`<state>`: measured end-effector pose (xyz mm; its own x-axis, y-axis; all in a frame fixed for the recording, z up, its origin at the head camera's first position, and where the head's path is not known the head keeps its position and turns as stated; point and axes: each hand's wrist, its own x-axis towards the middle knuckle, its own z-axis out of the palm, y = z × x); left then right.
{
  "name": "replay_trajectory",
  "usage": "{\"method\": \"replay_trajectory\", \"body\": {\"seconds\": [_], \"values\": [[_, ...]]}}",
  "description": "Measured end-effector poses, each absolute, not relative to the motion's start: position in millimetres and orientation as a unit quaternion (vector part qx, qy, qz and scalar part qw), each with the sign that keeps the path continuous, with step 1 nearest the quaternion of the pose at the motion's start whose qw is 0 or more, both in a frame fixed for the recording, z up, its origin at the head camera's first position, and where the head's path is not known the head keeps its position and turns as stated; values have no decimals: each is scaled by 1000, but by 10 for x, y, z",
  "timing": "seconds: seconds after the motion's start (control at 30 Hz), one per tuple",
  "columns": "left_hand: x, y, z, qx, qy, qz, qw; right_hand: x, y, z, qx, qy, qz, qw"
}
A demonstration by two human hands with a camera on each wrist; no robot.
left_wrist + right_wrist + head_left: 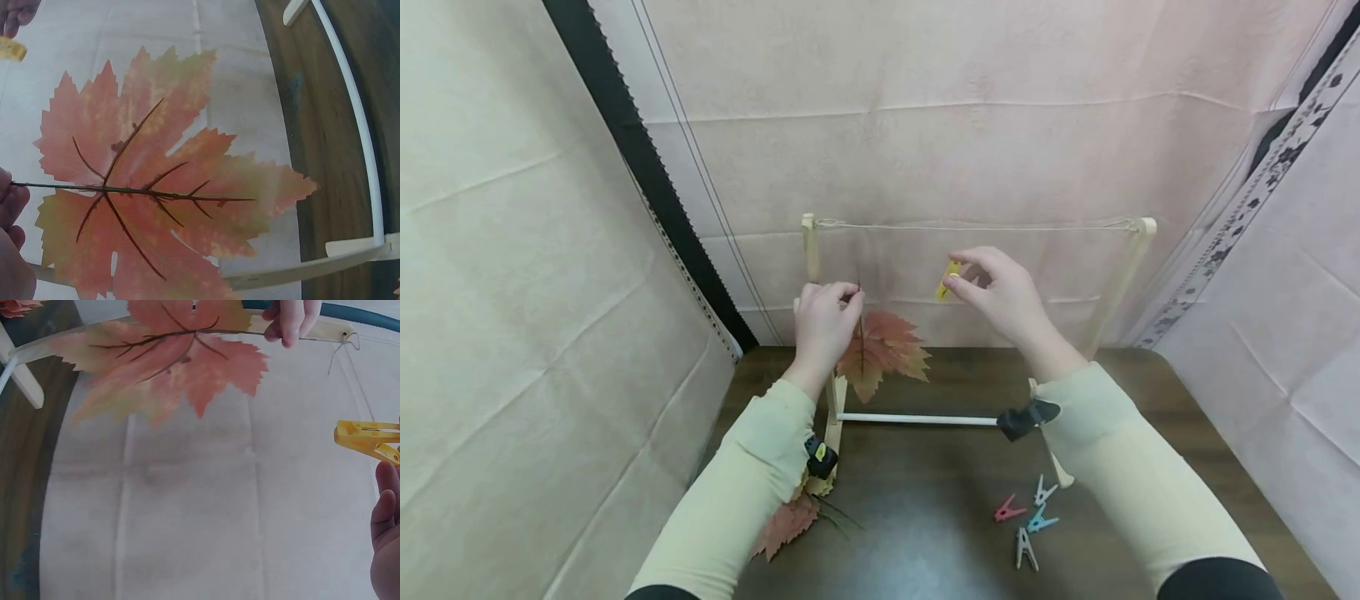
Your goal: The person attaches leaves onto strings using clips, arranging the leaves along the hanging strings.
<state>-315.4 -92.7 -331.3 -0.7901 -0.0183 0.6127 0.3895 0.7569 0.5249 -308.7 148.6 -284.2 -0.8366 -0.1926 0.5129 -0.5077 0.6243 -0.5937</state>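
My left hand [827, 323] pinches the thin dark stem of an orange-red artificial maple leaf [886, 346], which hangs below the fingertips near the left post of a wooden frame. In the left wrist view the leaf [150, 187] spreads wide, its veins dark. To the right, my right hand [1000, 287] holds a yellow clothespin [948, 281] between thumb and fingers, its nose pointing away from the hand in the right wrist view [365, 436]. A string [970, 227] runs between the tops of the frame's posts, above both hands; neither leaf nor clothespin touches it.
Several clothespins [1037, 518], red, blue and grey, lie on the dark wooden table [925, 500] at the right. More leaves [786, 525] lie beside my left forearm. A white rod [917, 419] joins the frame's feet. Pale cloth [962, 158] hangs behind and at both sides.
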Motion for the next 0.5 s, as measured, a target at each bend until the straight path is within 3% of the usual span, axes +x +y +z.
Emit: {"method": "replay_trajectory", "body": {"seconds": [0.5], "values": [[-3167, -820, -3167, -58, -903, -292, 311, -3202, 1339, -2408, 178, -865, 427, 196]]}}
